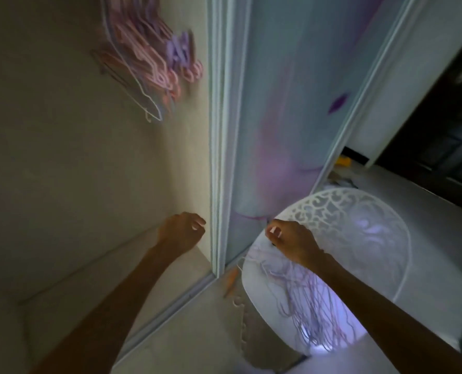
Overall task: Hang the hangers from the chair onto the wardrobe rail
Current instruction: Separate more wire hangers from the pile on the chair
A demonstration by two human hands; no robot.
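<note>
Several pink, purple and white hangers hang in a bunch at the top left, inside the wardrobe; the rail itself is hidden. A white chair with a lacy cut-out back stands at the lower right, with a pile of thin pink and purple hangers on its seat. My right hand reaches over the chair's front edge, fingers curled just above the pile; whether it grips a hanger is unclear. My left hand hovers beside the wardrobe's door frame, fingers loosely bent, holding nothing.
A sliding wardrobe door with a pale blue and purple pattern stands between my hands, its white frame running down to a floor track. An orange object lies by the track. A dark doorway is at the right.
</note>
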